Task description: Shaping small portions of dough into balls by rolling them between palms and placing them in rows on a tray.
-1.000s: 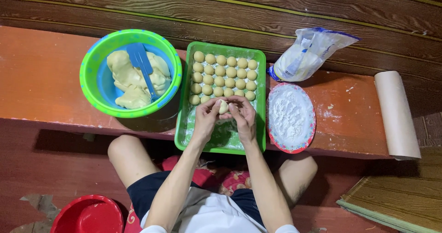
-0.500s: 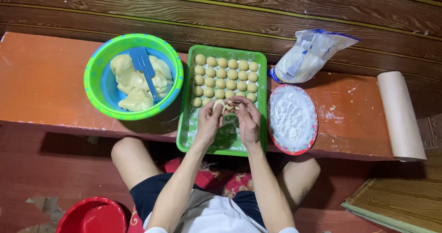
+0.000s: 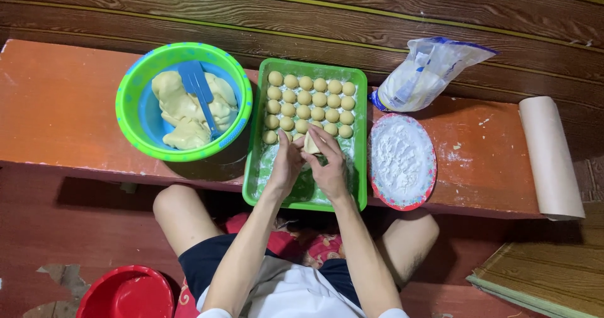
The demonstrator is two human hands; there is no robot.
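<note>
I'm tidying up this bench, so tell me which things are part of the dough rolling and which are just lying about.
In use:
left hand and right hand, together on a dough piece
green tray of dough balls
bowl of dough
flour plate

Lying about:
paper roll
red basin
plastic bag

The scene is evenly and fairly brightly lit from above, with warm, saturated colour. Soft shadows fall toward the lower frame: a dark band under the orange bench (image 3: pixel 56 110), and shade below the green bowl (image 3: pixel 184 101) at its lower right rim. The white flour on the plate (image 3: pixel 402 162) right of centre is nearly blown out. Focus is sharp at centre; the lower corners are dimmer. Straight plank lines bow slightly near the top edge.
</note>
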